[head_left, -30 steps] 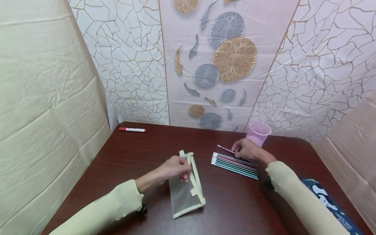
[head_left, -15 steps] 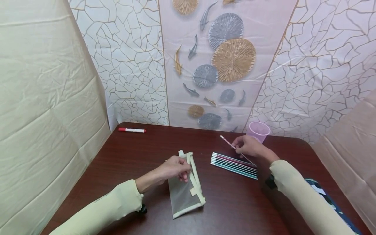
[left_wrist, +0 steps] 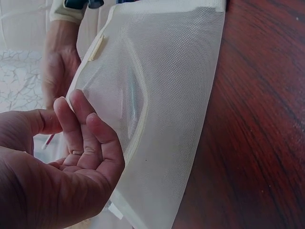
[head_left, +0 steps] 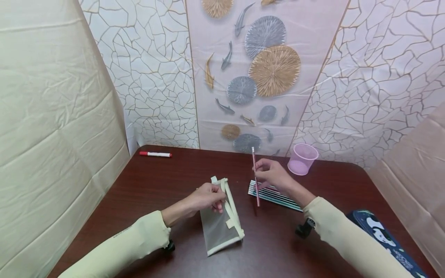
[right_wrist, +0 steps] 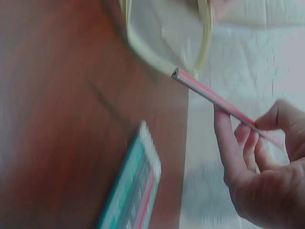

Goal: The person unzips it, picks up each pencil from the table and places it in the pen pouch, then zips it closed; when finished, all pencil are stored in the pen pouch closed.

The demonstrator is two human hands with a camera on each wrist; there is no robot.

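My left hand (head_left: 206, 197) pinches the opening edge of a cream mesh zip pouch (head_left: 218, 233). In the left wrist view, the mesh (left_wrist: 183, 86) fans out beyond the curled fingers, its mouth bowed apart. To the right, my right hand (head_left: 276, 177) holds a pink pencil (head_left: 257, 196) between thumb and fingers, nearly upright above the table, its white-eraser end up. The right wrist view has the pencil's flat, unsharpened end (right_wrist: 175, 73) pointing toward the pouch. A row of pencils (head_left: 278, 200), mostly green and dark, lies flat beneath the right hand, partly hidden by it.
A pink see-through cup (head_left: 301, 162) stands at the back right of the dark wooden table (head_left: 180, 170). At the back left lies a red-and-white marker (head_left: 156, 154). A dark blue case (head_left: 379, 231) with a panda print sits beside the right forearm.
My right hand has lifted the pink pencil off the row, moved it left toward the pouch and turned it from slanted to nearly upright. The left hand keeps its hold on the pouch.
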